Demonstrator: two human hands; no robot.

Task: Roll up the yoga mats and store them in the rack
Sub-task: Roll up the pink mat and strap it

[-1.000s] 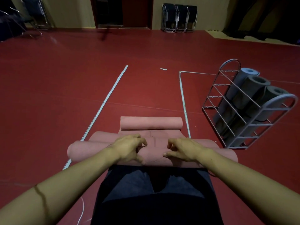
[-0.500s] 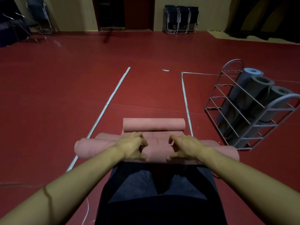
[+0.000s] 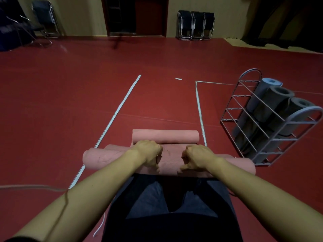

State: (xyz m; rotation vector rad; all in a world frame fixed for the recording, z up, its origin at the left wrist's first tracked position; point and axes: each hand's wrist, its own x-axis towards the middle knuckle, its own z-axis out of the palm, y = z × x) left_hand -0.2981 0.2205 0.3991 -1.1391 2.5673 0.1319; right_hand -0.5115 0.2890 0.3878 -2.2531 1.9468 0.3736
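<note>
A thick pink roll of yoga mat (image 3: 97, 158) lies across the red floor just in front of my knees. My left hand (image 3: 148, 153) and my right hand (image 3: 196, 158) press on top of it side by side, fingers curled over its far side. A short flat strip of the pink mat (image 3: 172, 150) shows between the hands. Beyond it lies the mat's curled far end (image 3: 166, 136). The wire rack (image 3: 272, 130) stands to the right, with a blue rolled mat (image 3: 262, 92) and two grey rolled mats (image 3: 277, 100) inside.
White tape lines (image 3: 115, 112) run along the floor on both sides of the mat. Folded chairs (image 3: 195, 25) lean on the far wall beside a dark doorway (image 3: 136, 16). More chairs (image 3: 45, 20) stand at the far left. A cable (image 3: 31, 186) crosses the floor at the left.
Both hands have pushed the thick roll forward. The flat stretch of mat between the roll and the curled far end has become shorter.
</note>
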